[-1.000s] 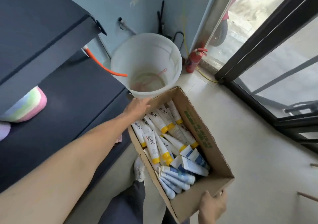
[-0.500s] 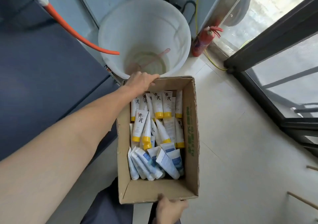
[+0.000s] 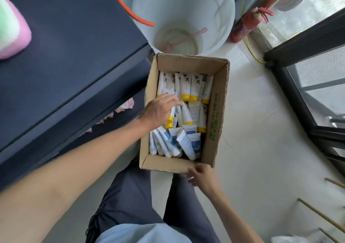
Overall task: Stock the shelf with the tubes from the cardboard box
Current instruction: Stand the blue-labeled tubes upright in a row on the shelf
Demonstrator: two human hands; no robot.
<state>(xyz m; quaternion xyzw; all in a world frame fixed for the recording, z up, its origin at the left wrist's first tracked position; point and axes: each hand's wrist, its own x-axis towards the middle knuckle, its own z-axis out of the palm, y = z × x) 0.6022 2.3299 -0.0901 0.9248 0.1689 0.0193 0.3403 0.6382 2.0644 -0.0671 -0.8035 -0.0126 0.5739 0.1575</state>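
many tubes (image 3: 194, 87) crowd the box (image 3: 214, 115); left hand (image 3: 158, 110) closes on a yellow-capped tube (image 3: 170, 118), right hand (image 3: 200, 175), grip loose, steadies the box. risk: neighbours snag and spill.

The pale tiled floor (image 3: 252, 115) carries an open cardboard box (image 3: 214, 123) standing near the middle of the scene. Just beyond its far end stands a large white bucket (image 3: 220, 18), and to the right of that a red fire extinguisher (image 3: 242, 26) stands by the dark door frame (image 3: 291, 86). A yellow cord (image 3: 251, 52) trails across the tiles near the extinguisher. On the left is the dark shelf (image 3: 71, 56), its edge just beside the box; a soft pink and green bundle (image 3: 11, 35), perhaps a towel, lies on its far left part. Thin wooden sticks (image 3: 324, 216) lie on the floor at the near right.
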